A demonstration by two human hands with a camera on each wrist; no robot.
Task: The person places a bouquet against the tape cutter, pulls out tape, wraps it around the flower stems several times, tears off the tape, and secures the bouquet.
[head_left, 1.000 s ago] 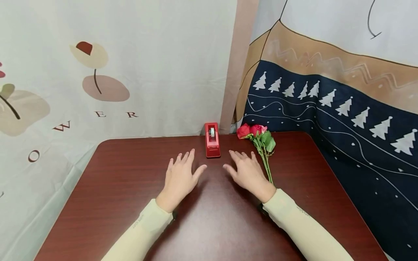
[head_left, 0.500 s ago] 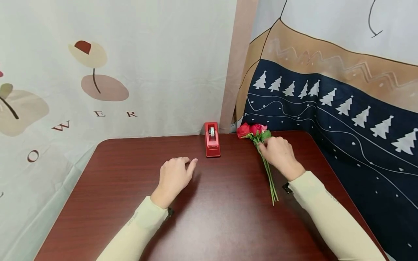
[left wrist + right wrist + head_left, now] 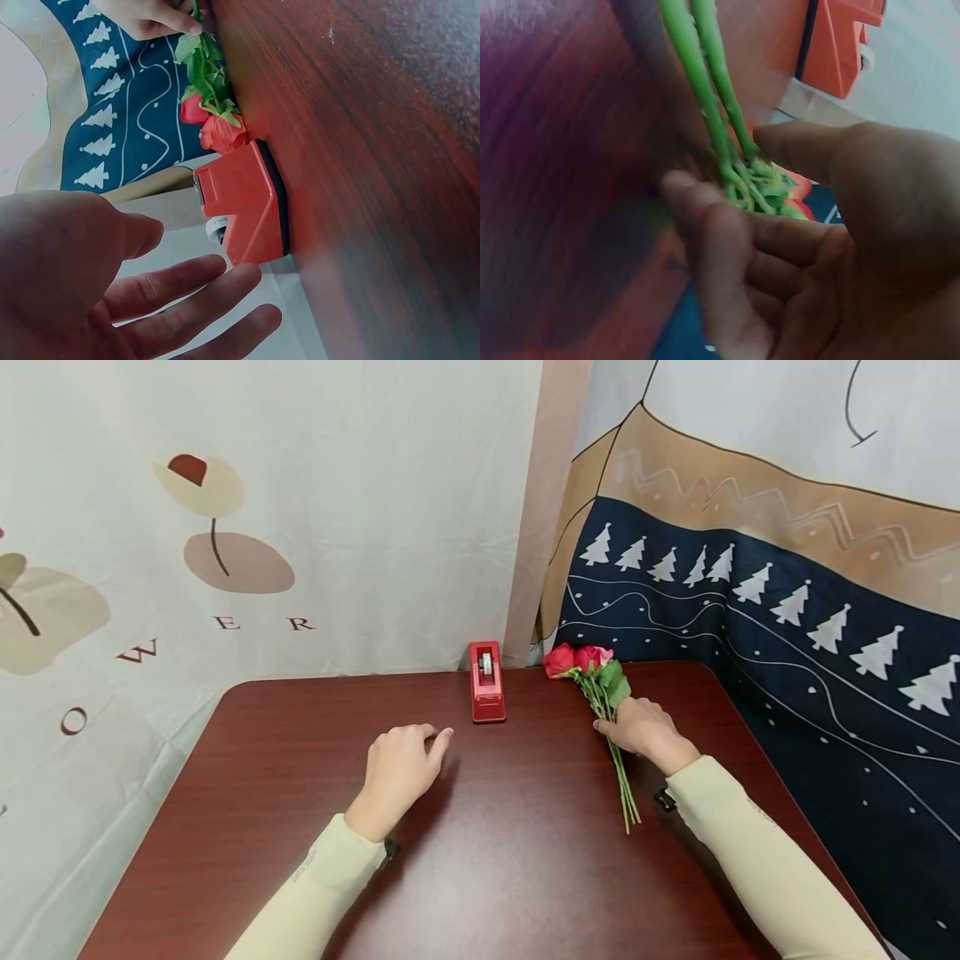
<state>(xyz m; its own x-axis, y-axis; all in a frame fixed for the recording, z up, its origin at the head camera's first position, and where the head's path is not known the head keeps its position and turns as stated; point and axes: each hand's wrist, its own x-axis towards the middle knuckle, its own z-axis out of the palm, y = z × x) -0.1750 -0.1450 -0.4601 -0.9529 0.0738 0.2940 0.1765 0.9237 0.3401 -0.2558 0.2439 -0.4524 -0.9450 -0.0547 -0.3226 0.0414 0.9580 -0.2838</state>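
Note:
Red artificial roses [image 3: 592, 658] lie on the table with their green stems [image 3: 624, 785] pointing toward the person. The right hand [image 3: 651, 731] is at the upper stems; in the right wrist view its curled fingers and thumb are around the stems [image 3: 705, 90]. Holding nothing, the left hand [image 3: 397, 772] hovers above the table with relaxed, slightly bent fingers. Beyond it stands a red tape dispenser [image 3: 488, 685] with a roll of tape, not touched by either hand. In the left wrist view the left hand [image 3: 142, 285] appears beside the dispenser [image 3: 244, 202].
The dark red wooden table [image 3: 480, 877] has rounded back corners. A pale printed curtain [image 3: 375, 527] hangs behind it, and a navy cloth with white trees [image 3: 675, 610] hangs along the back right and right side.
The right hand has moved right from beside the dispenser to the rose stems, then slightly down along them. The left hand's fingers have bent from spread, and it has drawn back a little.

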